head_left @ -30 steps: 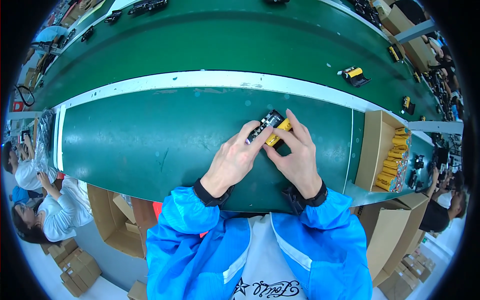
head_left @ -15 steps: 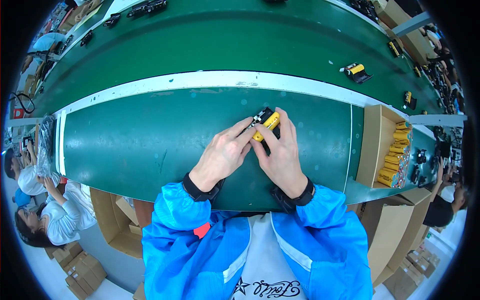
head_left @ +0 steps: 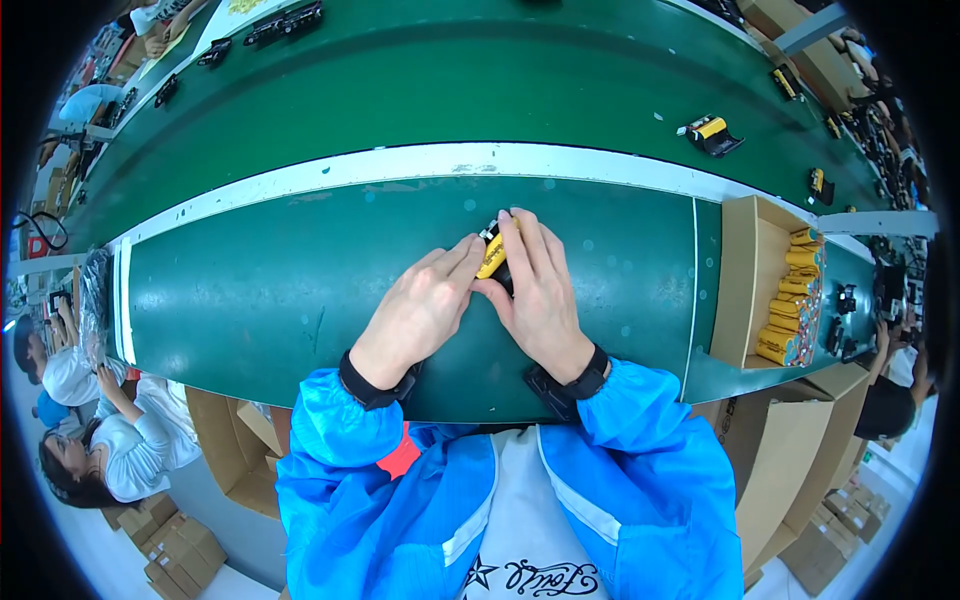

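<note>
a small yellow-and-black part (head_left: 492, 252) lies on the green bench (head_left: 260, 290), pinched between both hands near the white strip (head_left: 420, 163). the left hand (head_left: 420, 310) has its fingertips closed on the part's left side; the right hand (head_left: 540, 290) wraps over it from the right, fingers together on it. a cardboard box (head_left: 738, 280) of yellow cylinders (head_left: 790, 310) sits well to the right. another yellow-and-black part (head_left: 710, 133) rests on the far belt (head_left: 480, 70).

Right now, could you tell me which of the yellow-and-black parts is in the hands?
The yellow-and-black part at the near green mat's middle, pinched between left hand and right hand; the others lie untouched on the far belt.
</note>
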A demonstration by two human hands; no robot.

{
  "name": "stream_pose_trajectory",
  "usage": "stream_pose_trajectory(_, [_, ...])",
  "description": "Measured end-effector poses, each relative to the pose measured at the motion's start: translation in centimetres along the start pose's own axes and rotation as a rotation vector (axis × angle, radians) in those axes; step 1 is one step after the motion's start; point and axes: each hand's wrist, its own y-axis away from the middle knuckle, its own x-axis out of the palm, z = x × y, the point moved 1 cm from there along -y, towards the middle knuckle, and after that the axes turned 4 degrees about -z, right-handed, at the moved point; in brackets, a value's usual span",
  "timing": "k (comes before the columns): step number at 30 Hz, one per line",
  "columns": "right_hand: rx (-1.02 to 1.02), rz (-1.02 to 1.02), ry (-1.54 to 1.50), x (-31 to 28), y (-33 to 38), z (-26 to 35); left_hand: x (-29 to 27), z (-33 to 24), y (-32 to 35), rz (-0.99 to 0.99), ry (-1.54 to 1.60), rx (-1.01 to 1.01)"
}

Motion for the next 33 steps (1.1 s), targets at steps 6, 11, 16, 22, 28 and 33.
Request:
stream_pose_trajectory(6, [0.006, 0.014, 0.037, 1.0, 0.1, 0.2, -0.9, 0.0, -0.3, 0.043, -0.156, 0.070])
stream_pose_trajectory(11, [0.010, -0.023, 0.042, 1.1, 0.1, 0.3, -1.4, 0.5, -1.9, 0.074, 0.206, -0.100])
stream_pose_trajectory(16, [-0.009, -0.064, -0.039, 1.2, 0.2, -0.4, 0.1, 0.8, -2.6, 0.032, 0.137, -0.239])
stream_pose_trajectory(22, [-0.007, -0.057, -0.055, 1.9, 0.1, -0.4, 0.5, 1.1, -2.2, 0.020, 0.149, -0.270])
stream_pose_trajectory(28, [-0.045, -0.060, -0.035, 1.9, 0.1, -0.5, 0.9, 1.3, -1.9, 0.006, 0.174, -0.273])
stream_pose_trajectory(33, [-0.022, -0.023, -0.030, 1.8, 0.3, -0.5, 1.6, 1.4, -1.8, -0.019, 0.212, -0.326])
